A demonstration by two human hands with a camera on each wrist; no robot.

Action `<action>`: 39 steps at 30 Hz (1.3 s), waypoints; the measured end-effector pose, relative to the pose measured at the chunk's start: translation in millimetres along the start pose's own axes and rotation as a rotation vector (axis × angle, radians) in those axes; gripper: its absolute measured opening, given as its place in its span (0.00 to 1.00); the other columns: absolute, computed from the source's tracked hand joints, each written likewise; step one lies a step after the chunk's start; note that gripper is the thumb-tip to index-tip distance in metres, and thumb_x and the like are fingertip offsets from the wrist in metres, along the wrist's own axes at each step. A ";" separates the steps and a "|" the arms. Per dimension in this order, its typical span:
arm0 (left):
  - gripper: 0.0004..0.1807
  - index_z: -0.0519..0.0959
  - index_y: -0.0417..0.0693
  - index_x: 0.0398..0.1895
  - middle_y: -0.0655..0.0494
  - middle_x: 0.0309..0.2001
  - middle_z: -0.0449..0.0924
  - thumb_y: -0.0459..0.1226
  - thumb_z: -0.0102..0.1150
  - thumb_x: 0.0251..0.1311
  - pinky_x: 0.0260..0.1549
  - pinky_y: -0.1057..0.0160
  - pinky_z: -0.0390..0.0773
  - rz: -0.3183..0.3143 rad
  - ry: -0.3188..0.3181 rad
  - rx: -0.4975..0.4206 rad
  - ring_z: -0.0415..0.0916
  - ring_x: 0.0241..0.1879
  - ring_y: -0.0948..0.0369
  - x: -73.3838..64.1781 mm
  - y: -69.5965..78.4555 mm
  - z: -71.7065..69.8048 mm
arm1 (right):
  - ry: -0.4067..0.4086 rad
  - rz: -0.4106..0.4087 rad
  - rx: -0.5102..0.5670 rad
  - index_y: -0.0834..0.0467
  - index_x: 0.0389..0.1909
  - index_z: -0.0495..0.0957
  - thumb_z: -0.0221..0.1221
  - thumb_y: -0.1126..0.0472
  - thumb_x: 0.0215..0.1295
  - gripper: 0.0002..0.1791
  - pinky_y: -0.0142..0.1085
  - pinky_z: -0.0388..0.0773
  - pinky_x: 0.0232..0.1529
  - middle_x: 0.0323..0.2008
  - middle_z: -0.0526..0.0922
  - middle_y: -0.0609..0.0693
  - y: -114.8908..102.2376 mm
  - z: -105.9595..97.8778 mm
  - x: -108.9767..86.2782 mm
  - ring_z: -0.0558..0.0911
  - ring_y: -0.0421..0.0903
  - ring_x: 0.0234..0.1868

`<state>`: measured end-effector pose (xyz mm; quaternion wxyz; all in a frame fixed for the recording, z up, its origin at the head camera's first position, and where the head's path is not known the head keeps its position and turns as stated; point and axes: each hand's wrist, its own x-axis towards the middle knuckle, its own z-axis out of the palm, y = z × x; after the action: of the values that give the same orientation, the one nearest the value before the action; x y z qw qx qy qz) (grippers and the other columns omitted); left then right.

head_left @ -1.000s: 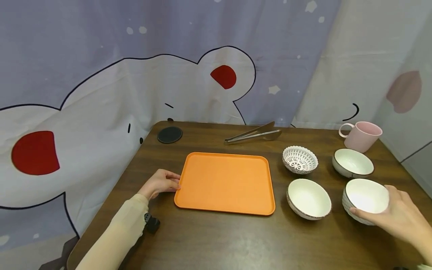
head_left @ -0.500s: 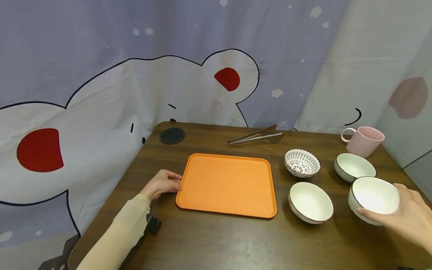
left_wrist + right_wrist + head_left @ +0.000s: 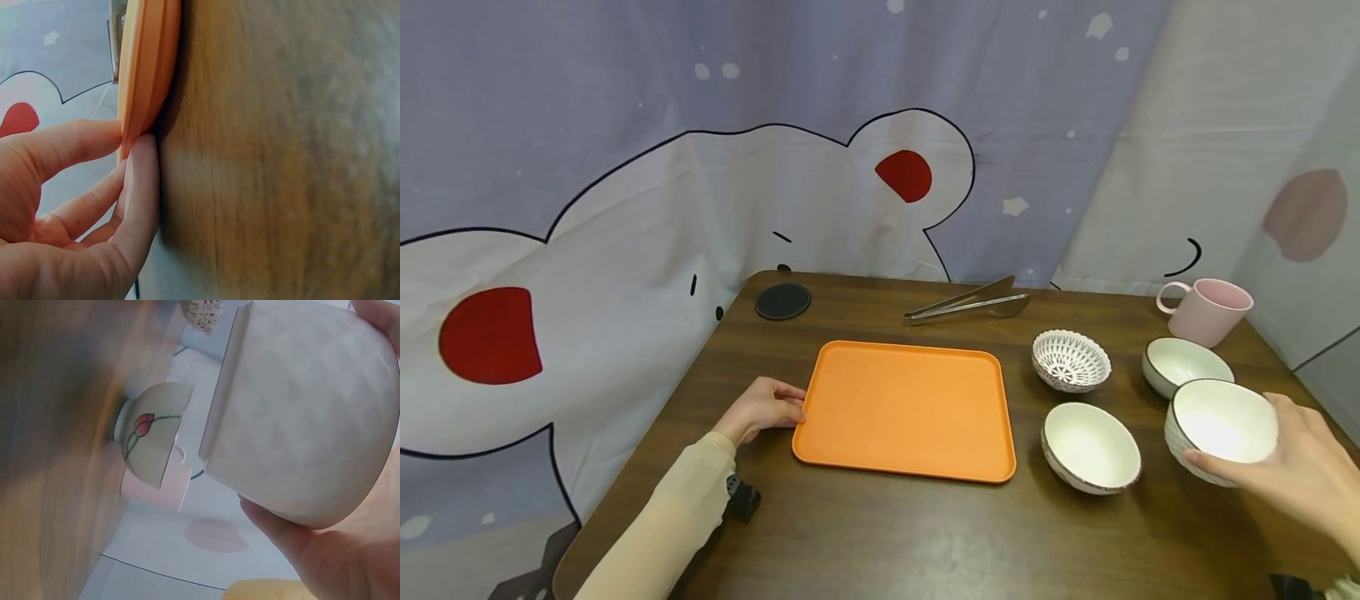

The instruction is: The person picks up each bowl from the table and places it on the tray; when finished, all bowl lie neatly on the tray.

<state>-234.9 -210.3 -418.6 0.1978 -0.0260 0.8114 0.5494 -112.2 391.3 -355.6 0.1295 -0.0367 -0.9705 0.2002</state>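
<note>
At the left edge of an orange tray (image 3: 904,412), my left hand (image 3: 762,410) pinches the rim. The left wrist view shows the fingers (image 3: 142,181) curled at the underside of the tray's edge (image 3: 150,62). My right hand (image 3: 1296,467) grips a white bowl (image 3: 1223,425) from its right side. That bowl has a dark rim and a diamond-textured wall (image 3: 300,412), and is held off the table, rim up. Just behind it stands a pale bowl with a red flower (image 3: 144,425). A second white bowl (image 3: 1092,448) sits between the tray and the held bowl.
A patterned lattice-look bowl (image 3: 1071,362) stands right of the tray. Metal tongs (image 3: 966,302) lie behind the tray, and a black round coaster (image 3: 782,302) lies at the back left. A pink mug (image 3: 1208,312) is at the back right corner. A printed curtain (image 3: 737,183) hangs behind the table.
My right hand has lifted the white bowl from the table, shifting slightly and ending nearer the flowered bowl. The left hand stays at the tray's edge. The head view has shifted a little.
</note>
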 end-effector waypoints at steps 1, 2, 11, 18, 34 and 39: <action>0.25 0.72 0.24 0.58 0.36 0.48 0.80 0.22 0.62 0.55 0.43 0.59 0.84 0.001 0.000 0.000 0.82 0.38 0.59 0.5 -0.2 -0.2 | -0.005 -0.004 -0.001 0.74 0.63 0.58 0.75 0.43 0.42 0.57 0.49 0.65 0.32 0.54 0.61 0.78 -0.6 -0.5 1.2 0.65 0.72 0.49; 0.25 0.72 0.24 0.58 0.36 0.48 0.81 0.22 0.62 0.55 0.42 0.59 0.84 -0.001 0.004 -0.003 0.83 0.38 0.59 1.1 -0.5 -0.1 | -0.009 -0.007 -0.002 0.74 0.63 0.58 0.75 0.42 0.42 0.57 0.49 0.65 0.31 0.54 0.61 0.78 -1.4 -0.9 2.6 0.65 0.71 0.48; 0.24 0.73 0.25 0.57 0.37 0.47 0.81 0.22 0.61 0.54 0.42 0.59 0.84 -0.004 0.013 -0.001 0.83 0.38 0.59 0.6 -0.6 0.6 | -0.047 -0.060 0.031 0.72 0.60 0.63 0.75 0.42 0.44 0.52 0.39 0.63 0.32 0.50 0.71 0.71 -13.9 -0.3 9.2 0.68 0.65 0.48; 0.25 0.73 0.25 0.58 0.37 0.47 0.81 0.22 0.61 0.54 0.43 0.58 0.84 -0.003 0.019 0.000 0.83 0.38 0.58 1.2 -1.3 1.3 | -0.061 -0.067 0.027 0.72 0.61 0.61 0.74 0.41 0.45 0.54 0.42 0.64 0.33 0.51 0.68 0.72 -21.4 0.8 14.2 0.68 0.66 0.48; 0.25 0.73 0.25 0.58 0.37 0.47 0.81 0.22 0.61 0.54 0.43 0.58 0.84 0.001 0.018 -0.005 0.82 0.38 0.59 1.0 -2.1 -0.6 | -0.107 -0.090 0.046 0.66 0.63 0.61 0.73 0.39 0.47 0.52 0.44 0.65 0.34 0.54 0.67 0.71 -37.8 3.6 23.3 0.66 0.65 0.53; 0.25 0.73 0.25 0.58 0.38 0.48 0.80 0.22 0.61 0.54 0.43 0.58 0.84 -0.008 0.020 -0.004 0.82 0.38 0.59 2.8 -3.4 -0.2 | -0.107 -0.105 0.059 0.67 0.63 0.62 0.73 0.39 0.46 0.52 0.43 0.66 0.34 0.52 0.69 0.68 -43.2 7.2 25.4 0.67 0.63 0.51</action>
<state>-236.6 -211.3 -422.6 0.1917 -0.0353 0.8120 0.5501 -139.5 352.1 -338.8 0.0891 0.0290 -0.9703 0.2231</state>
